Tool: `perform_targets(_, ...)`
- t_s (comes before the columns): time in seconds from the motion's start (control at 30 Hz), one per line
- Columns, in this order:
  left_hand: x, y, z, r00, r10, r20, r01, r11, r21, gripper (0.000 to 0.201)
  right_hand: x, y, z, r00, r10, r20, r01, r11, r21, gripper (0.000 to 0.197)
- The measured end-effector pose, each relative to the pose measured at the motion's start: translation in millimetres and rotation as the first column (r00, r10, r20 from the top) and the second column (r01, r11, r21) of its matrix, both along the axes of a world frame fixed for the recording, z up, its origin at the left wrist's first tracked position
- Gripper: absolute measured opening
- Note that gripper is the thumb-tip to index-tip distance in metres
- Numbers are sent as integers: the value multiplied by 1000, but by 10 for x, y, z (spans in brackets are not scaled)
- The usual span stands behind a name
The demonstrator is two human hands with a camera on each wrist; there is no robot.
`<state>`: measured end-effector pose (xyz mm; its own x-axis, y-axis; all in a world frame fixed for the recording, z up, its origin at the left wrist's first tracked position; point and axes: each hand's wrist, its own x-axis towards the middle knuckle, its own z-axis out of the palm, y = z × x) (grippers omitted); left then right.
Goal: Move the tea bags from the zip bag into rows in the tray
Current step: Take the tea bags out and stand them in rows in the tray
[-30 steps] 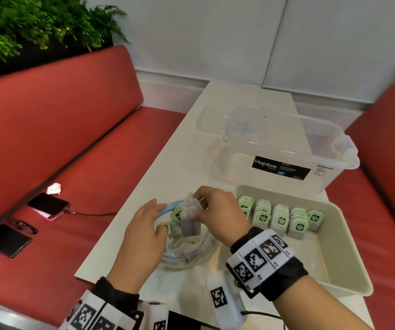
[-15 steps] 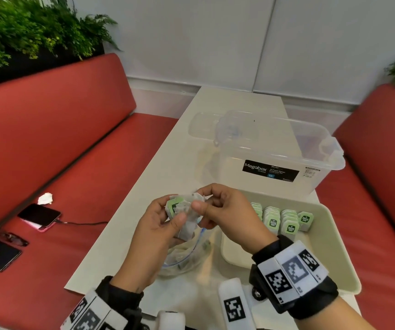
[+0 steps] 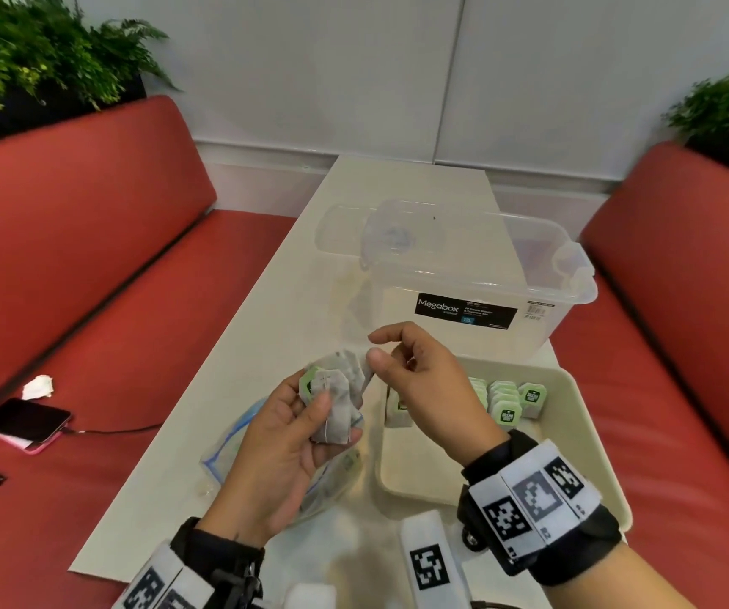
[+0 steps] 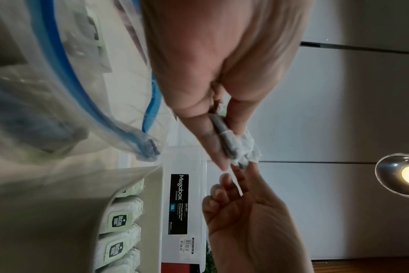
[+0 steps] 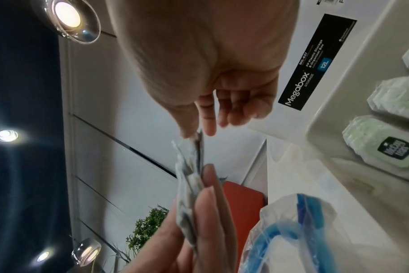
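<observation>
- Our left hand (image 3: 285, 437) holds a small stack of tea bags (image 3: 334, 400) up above the zip bag (image 3: 226, 454). The thumb lies across the front of the stack and the fingers curl behind it.
- Our right hand (image 3: 424, 389) pinches the top edge of one bag in that stack between thumb and first finger. The other fingers are loosely bent.
- The zip bag lies crumpled on the white table (image 3: 266, 318), under our left hand. Its blue zip edge is open, and more tea bags show through the clear plastic.
- The tray (image 3: 582, 437) sits just to the right of the zip bag. Rows of tea bags with green tags (image 3: 507, 400) stand at its far end.
- A clear storage box (image 3: 477, 274) stands behind the tray.
- A phone (image 3: 26, 424) lies on the red seat (image 3: 103, 345) to our left.
</observation>
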<state>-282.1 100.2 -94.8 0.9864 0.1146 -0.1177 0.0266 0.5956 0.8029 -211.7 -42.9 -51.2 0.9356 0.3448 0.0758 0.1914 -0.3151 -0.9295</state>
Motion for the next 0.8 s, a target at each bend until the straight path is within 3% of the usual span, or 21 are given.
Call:
perform_targets(0.17,53,-65,-23,999,-39,-18,39,999,4,46,11,-67,37,994,83,-76,-76,992,100,23)
perform_targets(0.3,100,-76,-59,1000,9,-13,-9,1000,6,81,78,-159,9,1000,-27,-16,28,993,112,24)
perform_targets(0.43,137,-91,-69,987,152,-55,-151,988,22,48,125,-256,4,992,-103,-69,116,968,224,31)
perform_targets(0.5,147,-101,-69,979,191,-78,-181,976,124,45,113,-288,7,991,-56,-125,91,950,298,31)
perform_targets(0.6,168,-174,-36,988,131,-75,-102,946,308,49,63,-279,17,981,47,-190,30,923,384,30)
perform_targets(0.67,182,-254,-8,996,49,-80,-16,932,363,45,33,-236,4,983,66,-171,-2,937,349,32)
perform_targets(0.8,203,-356,8,995,-24,-101,56,943,328,45,4,-191,-95,999,-34,22,32,994,106,43)
